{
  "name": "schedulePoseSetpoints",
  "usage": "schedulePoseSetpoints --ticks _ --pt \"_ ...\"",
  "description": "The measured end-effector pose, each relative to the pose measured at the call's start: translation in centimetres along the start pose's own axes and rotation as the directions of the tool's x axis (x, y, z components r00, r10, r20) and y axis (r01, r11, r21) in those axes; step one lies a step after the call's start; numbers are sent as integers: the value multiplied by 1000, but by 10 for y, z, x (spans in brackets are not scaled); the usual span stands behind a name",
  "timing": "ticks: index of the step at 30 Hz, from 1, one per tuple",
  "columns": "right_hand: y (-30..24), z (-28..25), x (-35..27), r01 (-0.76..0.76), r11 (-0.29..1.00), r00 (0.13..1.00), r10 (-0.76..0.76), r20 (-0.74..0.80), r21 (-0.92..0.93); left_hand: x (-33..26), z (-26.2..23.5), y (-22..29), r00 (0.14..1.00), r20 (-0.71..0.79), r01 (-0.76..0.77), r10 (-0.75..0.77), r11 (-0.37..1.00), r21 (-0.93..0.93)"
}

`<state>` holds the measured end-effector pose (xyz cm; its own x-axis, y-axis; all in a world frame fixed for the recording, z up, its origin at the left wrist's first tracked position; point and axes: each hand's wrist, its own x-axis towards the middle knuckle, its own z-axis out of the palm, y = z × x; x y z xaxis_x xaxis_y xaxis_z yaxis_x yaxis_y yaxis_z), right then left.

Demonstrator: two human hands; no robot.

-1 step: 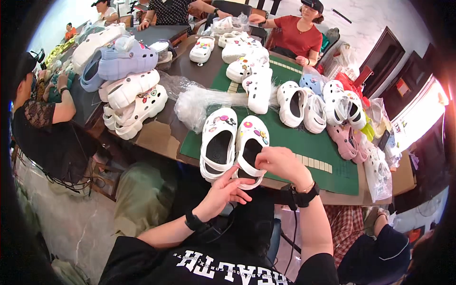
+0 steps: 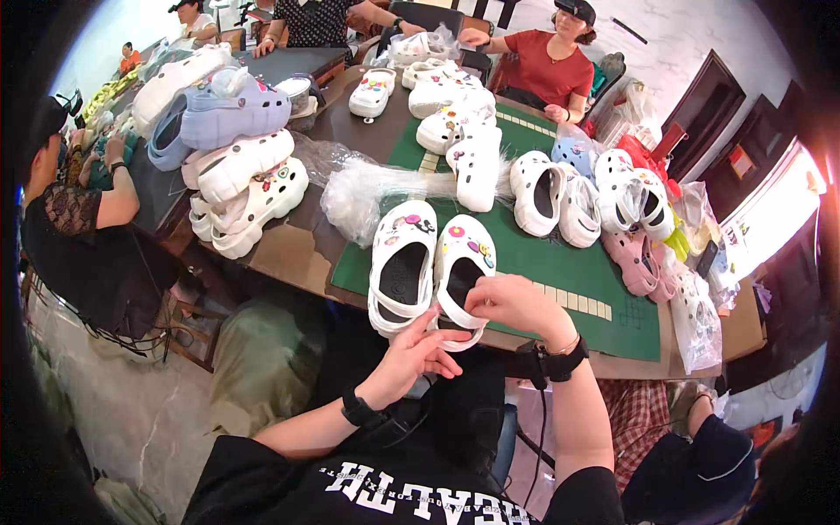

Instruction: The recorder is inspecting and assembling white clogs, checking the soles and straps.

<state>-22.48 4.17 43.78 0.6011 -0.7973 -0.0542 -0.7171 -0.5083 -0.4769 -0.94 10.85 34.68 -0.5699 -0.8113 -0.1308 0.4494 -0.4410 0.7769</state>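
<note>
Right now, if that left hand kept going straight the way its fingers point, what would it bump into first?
The left hand points up and to the right, at the heel of the white foam clog with coloured charms that the right hand grips. It would meet that heel first; it may touch it already.

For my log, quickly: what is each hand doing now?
Left hand: fingers curled under the heel of the right white clog.
Right hand: pinching that clog's heel strap.

A lilac clog [image 2: 234, 112] tops stacked white clogs [image 2: 248, 182] beside crumpled plastic bags [image 2: 359, 194].
</note>
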Motion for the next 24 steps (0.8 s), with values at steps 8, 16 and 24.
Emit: schedulePoseSetpoints --ticks 8,16,24 --pt "5 -3 8 -24 975 995 2 97 223 12 9 9 993 -75 87 -94 992 -95" --pt "-3 -6 21 -22 993 978 -3 208 120 8 8 0 978 -203 34 -54 994 -104" --pt "-9 -8 13 -116 959 993 116 15 259 8 20 -6 972 -230 23 -57 989 -148"
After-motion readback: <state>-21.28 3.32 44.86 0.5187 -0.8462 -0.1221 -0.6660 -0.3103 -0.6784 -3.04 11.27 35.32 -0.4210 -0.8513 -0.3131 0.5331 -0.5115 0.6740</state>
